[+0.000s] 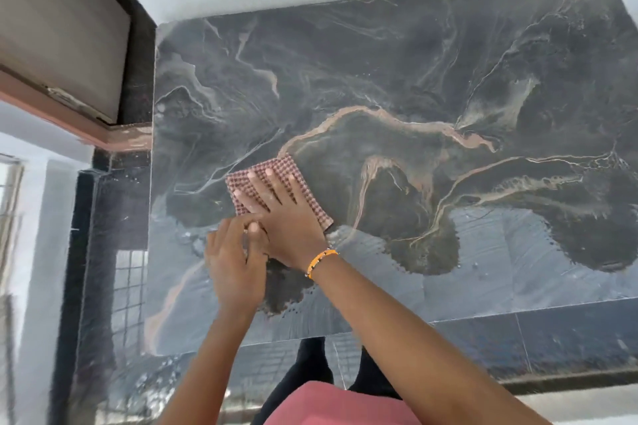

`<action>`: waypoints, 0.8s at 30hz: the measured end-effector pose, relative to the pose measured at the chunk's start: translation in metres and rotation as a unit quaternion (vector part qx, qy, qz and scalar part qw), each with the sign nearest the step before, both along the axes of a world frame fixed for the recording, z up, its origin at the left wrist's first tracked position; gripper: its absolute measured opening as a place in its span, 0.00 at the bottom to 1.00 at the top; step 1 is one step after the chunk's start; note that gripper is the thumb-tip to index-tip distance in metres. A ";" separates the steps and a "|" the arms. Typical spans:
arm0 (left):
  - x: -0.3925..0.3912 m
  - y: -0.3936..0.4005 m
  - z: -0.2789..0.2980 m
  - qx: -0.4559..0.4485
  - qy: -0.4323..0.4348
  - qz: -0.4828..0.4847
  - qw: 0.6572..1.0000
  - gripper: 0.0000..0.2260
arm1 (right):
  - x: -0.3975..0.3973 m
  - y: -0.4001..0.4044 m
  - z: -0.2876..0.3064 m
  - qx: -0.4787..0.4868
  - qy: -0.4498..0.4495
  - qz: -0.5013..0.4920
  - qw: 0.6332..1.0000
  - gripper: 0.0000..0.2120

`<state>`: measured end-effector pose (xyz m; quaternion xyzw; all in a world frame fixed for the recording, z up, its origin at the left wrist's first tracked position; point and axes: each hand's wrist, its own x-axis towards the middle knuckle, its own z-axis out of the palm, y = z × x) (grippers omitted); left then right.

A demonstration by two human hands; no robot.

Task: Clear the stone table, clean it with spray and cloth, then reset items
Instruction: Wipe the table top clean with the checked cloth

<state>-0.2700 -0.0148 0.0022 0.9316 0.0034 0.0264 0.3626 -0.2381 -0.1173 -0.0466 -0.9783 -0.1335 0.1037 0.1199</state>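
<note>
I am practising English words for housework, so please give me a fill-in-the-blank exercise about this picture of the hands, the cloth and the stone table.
1. The right hand lies flat on the checked ____.
2. The cloth lies on the stone ____.
3. The bracelet on the right wrist is ____ in colour.
4. The left hand touches the right hand near its ____.

Missing words: cloth; table; orange; thumb
</note>
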 end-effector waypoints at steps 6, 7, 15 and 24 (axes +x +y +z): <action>0.008 0.032 -0.003 0.047 0.012 0.005 0.999 0.10 | -0.013 -0.073 0.000 -0.050 -0.048 -0.017 0.997 0.25; 0.010 0.038 -0.003 0.044 0.008 0.002 0.999 0.11 | -0.011 -0.086 0.000 -0.059 -0.046 -0.057 0.996 0.25; 0.007 0.097 -0.019 0.007 0.018 0.020 1.000 0.15 | -0.041 -0.033 -0.006 -0.056 -0.014 -0.411 0.910 0.28; -0.001 0.155 -0.030 -0.001 0.059 0.090 0.994 0.21 | 0.058 0.104 0.003 -0.021 -0.006 -0.182 0.983 0.28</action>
